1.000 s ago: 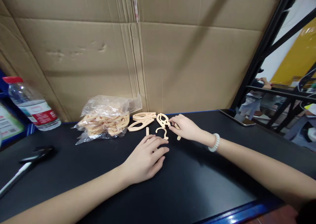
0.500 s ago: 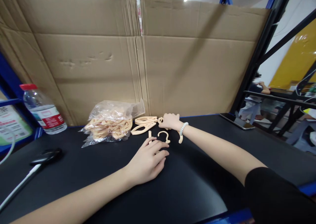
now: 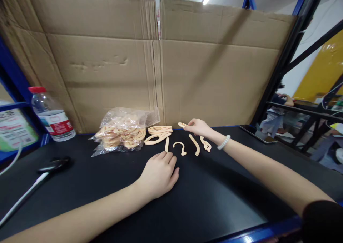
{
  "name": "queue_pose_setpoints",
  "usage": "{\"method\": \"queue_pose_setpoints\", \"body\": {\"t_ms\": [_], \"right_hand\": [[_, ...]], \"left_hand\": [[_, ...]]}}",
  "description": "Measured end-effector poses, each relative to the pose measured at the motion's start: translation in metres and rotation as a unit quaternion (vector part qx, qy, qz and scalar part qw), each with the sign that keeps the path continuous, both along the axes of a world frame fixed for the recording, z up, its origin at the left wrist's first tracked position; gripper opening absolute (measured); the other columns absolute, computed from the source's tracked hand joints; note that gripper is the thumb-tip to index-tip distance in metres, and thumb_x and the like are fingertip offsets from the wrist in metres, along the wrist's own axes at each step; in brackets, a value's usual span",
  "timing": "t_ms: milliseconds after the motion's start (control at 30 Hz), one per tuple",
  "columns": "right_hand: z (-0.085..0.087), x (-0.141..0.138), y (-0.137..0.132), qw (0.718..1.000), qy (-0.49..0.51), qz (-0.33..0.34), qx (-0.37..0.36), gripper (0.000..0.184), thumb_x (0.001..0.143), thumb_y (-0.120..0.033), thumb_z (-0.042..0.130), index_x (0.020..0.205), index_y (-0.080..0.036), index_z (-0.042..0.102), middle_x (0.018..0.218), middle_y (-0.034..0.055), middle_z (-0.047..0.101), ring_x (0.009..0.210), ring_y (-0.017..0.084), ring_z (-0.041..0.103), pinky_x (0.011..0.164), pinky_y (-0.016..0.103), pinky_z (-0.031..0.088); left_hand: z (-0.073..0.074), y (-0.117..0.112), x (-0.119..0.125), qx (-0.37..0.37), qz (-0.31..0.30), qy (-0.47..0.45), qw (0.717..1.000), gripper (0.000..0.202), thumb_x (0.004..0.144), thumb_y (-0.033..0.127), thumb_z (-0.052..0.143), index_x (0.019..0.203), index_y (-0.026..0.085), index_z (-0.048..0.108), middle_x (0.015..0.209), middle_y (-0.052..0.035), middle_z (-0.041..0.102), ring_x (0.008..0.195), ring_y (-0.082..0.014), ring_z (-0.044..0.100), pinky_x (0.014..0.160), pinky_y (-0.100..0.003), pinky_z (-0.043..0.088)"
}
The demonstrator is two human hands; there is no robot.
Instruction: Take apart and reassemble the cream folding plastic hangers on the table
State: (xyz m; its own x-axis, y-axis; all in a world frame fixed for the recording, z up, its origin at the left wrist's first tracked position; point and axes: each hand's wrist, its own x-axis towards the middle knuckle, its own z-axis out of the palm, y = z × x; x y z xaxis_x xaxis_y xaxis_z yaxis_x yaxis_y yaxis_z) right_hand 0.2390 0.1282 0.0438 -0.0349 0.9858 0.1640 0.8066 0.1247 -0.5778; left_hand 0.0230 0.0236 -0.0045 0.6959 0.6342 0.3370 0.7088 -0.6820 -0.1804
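My right hand [image 3: 199, 127] pinches a small, flat, oval beige piece [image 3: 182, 125] above the back of the black table. My left hand [image 3: 160, 173] lies low on the table with fingers drawn together, over the near end of a straight beige strip [image 3: 167, 144]; the fingertips are partly hidden. Between the hands lies a beige hanger hook [image 3: 183, 148]. A curved beige hanger arm [image 3: 194, 145] and a beige piece with a wavy outline [image 3: 205, 145] rest below my right hand. Looped beige hanger pieces [image 3: 157, 138] lie behind my left hand.
A clear plastic bag [image 3: 120, 132] of beige pieces stands left of centre. Farther left are a bottle [image 3: 53, 118] with a red cap and a black device [image 3: 53, 164] with a white cable. Cardboard [image 3: 214, 75] walls the back. A phone [image 3: 257, 133] lies at right; a person sits beyond.
My right hand has lifted and turned, now showing an oval piece in its fingers, and the pieces beneath it are uncovered. My left fingers have drawn closer together. The view has shifted slightly.
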Motion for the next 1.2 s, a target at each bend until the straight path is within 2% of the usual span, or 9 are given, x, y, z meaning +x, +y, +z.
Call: {"method": "queue_pose_setpoints", "body": {"t_ms": [200, 267, 333, 400, 433, 600, 733, 967, 1200], "right_hand": [[0.001, 0.021, -0.054, 0.993, 0.095, 0.065, 0.008, 0.041, 0.076, -0.040, 0.070, 0.109, -0.017, 0.062, 0.083, 0.0035, 0.066, 0.067, 0.013, 0.060, 0.060, 0.023, 0.046], [-0.001, 0.025, -0.071, 0.978, 0.170, 0.121, 0.008, 0.043, 0.075, -0.034, 0.072, 0.114, -0.018, 0.061, 0.085, 0.0024, 0.065, 0.067, 0.012, 0.059, 0.059, 0.023, 0.046], [-0.006, 0.028, -0.084, 0.960, 0.223, 0.172, 0.005, 0.043, 0.076, -0.030, 0.071, 0.116, -0.019, 0.060, 0.084, 0.0011, 0.063, 0.065, 0.011, 0.057, 0.057, 0.023, 0.046], [-0.014, 0.028, -0.094, 0.941, 0.260, 0.216, 0.003, 0.040, 0.078, -0.027, 0.070, 0.116, -0.020, 0.060, 0.085, 0.0008, 0.063, 0.065, 0.011, 0.057, 0.059, 0.023, 0.047], [-0.018, 0.028, -0.097, 0.932, 0.276, 0.234, 0.005, 0.037, 0.080, -0.027, 0.068, 0.116, -0.020, 0.060, 0.087, 0.0009, 0.062, 0.066, 0.010, 0.057, 0.061, 0.024, 0.048], [-0.032, 0.021, -0.111, 0.904, 0.322, 0.280, 0.010, 0.039, 0.086, -0.024, 0.064, 0.124, -0.025, 0.054, 0.085, -0.0016, 0.057, 0.067, 0.009, 0.056, 0.062, 0.023, 0.049], [-0.035, 0.012, -0.122, 0.891, 0.348, 0.290, 0.016, 0.046, 0.088, -0.020, 0.061, 0.131, -0.026, 0.045, 0.086, -0.0023, 0.057, 0.073, 0.009, 0.057, 0.070, 0.024, 0.051], [-0.037, 0.008, -0.124, 0.912, 0.337, 0.231, 0.031, 0.037, 0.085, -0.024, 0.063, 0.120, -0.021, 0.053, 0.086, 0.0007, 0.059, 0.076, 0.013, 0.059, 0.071, 0.028, 0.052], [-0.035, 0.018, -0.117, 0.939, 0.296, 0.171, 0.036, 0.019, 0.083, -0.027, 0.062, 0.100, -0.018, 0.066, 0.073, -0.0002, 0.057, 0.064, 0.012, 0.052, 0.060, 0.027, 0.046]], "left_hand": [[-0.004, 0.003, -0.002, -0.057, -0.038, -0.127, 0.990, 0.034, 0.088, 0.024, 0.048, 0.119, 0.012, 0.056, 0.121, -0.0161, 0.063, 0.111, -0.0334, 0.058, 0.090, -0.051, 0.049], [-0.005, 0.002, 0.000, -0.122, -0.045, -0.279, 0.951, 0.037, 0.090, 0.026, 0.047, 0.126, 0.016, 0.048, 0.123, -0.0132, 0.060, 0.105, -0.0269, 0.061, 0.086, -0.044, 0.052], [-0.006, 0.001, 0.003, -0.189, -0.026, -0.429, 0.883, 0.037, 0.093, 0.030, 0.044, 0.129, 0.019, 0.042, 0.122, -0.0113, 0.057, 0.091, -0.0194, 0.063, 0.076, -0.036, 0.055], [-0.006, -0.002, 0.006, -0.233, -0.015, -0.497, 0.836, 0.039, 0.094, 0.033, 0.046, 0.130, 0.020, 0.039, 0.123, -0.0108, 0.054, 0.082, -0.0157, 0.061, 0.070, -0.031, 0.054], [-0.005, -0.003, 0.007, -0.251, -0.021, -0.498, 0.830, 0.041, 0.093, 0.034, 0.048, 0.131, 0.021, 0.039, 0.122, -0.0104, 0.055, 0.081, -0.0150, 0.060, 0.069, -0.030, 0.053], [-0.001, -0.007, 0.010, -0.320, -0.076, -0.396, 0.857, 0.033, 0.090, 0.032, 0.054, 0.120, 0.019, 0.051, 0.089, -0.0020, 0.065, 0.068, -0.0132, 0.056, 0.062, -0.025, 0.046], [-0.001, -0.008, 0.010, -0.307, -0.085, -0.363, 0.876, 0.028, 0.091, 0.031, 0.053, 0.116, 0.018, 0.055, 0.065, 0.0052, 0.056, 0.052, -0.0095, 0.046, 0.051, -0.021, 0.037], [-0.001, -0.007, 0.009, -0.295, -0.093, -0.365, 0.878, 0.021, 0.095, 0.032, 0.048, 0.108, 0.018, 0.056, 0.064, 0.0052, 0.056, 0.051, -0.0094, 0.046, 0.050, -0.020, 0.035], [-0.002, -0.010, 0.006, -0.290, -0.066, -0.457, 0.839, 0.017, 0.097, 0.034, 0.045, 0.107, 0.021, 0.049, 0.072, 0.0033, 0.061, 0.063, -0.0129, 0.057, 0.058, -0.023, 0.045]]}}
